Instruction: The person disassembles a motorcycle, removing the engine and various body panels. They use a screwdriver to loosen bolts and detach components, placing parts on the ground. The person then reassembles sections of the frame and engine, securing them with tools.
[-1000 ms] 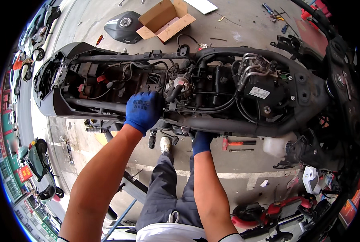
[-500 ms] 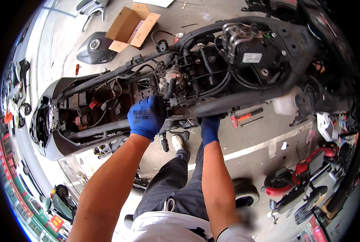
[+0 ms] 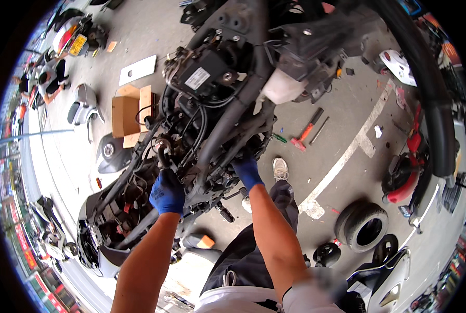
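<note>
A partly stripped motorcycle (image 3: 220, 138) stands tilted across the view, its black frame tubes, cables and hoses exposed. My left hand (image 3: 166, 195), in a blue glove, is closed among the parts beside a black curved hose (image 3: 162, 156); whatever its curled fingers grip is hidden. On the near side, my right hand (image 3: 247, 171), gloved alike, reaches in under the thick frame tube (image 3: 217, 135). Its fingers disappear behind dark engine parts. Above the hands sits a black box with a white label (image 3: 197, 79), and a whitish plastic tank (image 3: 284, 86) hangs farther right.
On the floor to the right lie a red-headed hammer (image 3: 307, 130), a thin rod (image 3: 319, 130) and a green-handled tool (image 3: 279, 138). A fuel tank (image 3: 110, 154) and open carton (image 3: 124, 116) lie left. Tyres (image 3: 366, 227) rest lower right. Another person (image 3: 50, 81) crouches far left.
The view has swung, so the motorcycle now slants steeply upward to the right. My right hand still reaches in on the near side; my left hand remains closed near the hose.
</note>
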